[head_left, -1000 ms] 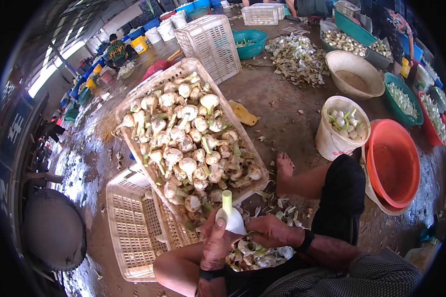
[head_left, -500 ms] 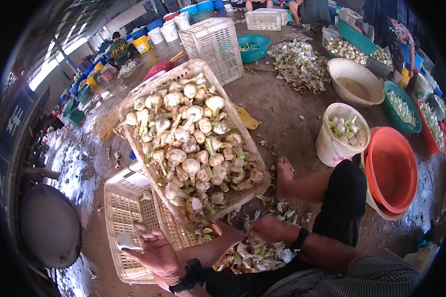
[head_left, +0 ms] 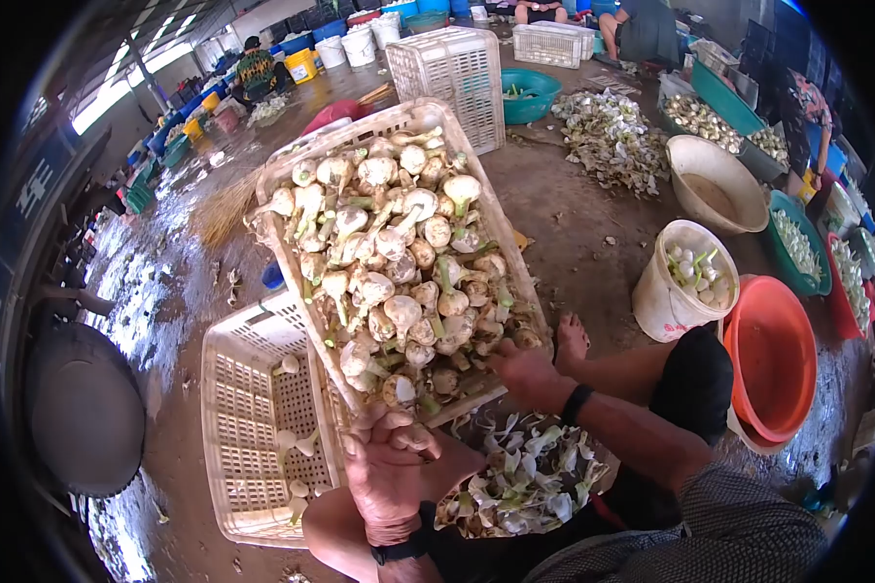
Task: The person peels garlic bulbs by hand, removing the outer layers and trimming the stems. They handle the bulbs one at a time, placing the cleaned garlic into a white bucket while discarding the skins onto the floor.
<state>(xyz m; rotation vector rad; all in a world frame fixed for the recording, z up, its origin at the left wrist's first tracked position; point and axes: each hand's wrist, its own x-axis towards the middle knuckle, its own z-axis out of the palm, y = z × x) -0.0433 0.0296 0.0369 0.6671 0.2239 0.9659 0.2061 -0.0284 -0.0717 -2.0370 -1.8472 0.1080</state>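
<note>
A white plastic crate (head_left: 530, 277), tilted towards me, is heaped with dirty garlic bulbs (head_left: 403, 311) with cut stems. My left hand (head_left: 387, 466) is palm up just below the crate's near edge, fingers loosely curled and apart, with nothing visible in it. At the near right corner of the heap is my right hand (head_left: 533, 377), its fingers bent closed beside the bulbs; what they hold, if anything, is hidden. A second white crate (head_left: 226, 437) stands lower left, with several cleaned garlic bulbs (head_left: 298, 489) inside. Garlic skins (head_left: 525, 476) lie between my legs.
At right stand a white bucket (head_left: 651, 296) of peeled garlic, an orange basin (head_left: 776, 360) and a beige basin (head_left: 710, 185). A heap of skins (head_left: 608, 136) and an upended crate (head_left: 457, 78) are beyond. A round black pan (head_left: 86, 418) is at left. Other people sit farther back.
My left hand has let go of a pale garlic bulb over the lower crate and moved right. My right hand has risen from the skins to the heap's near corner. The view has shifted.
</note>
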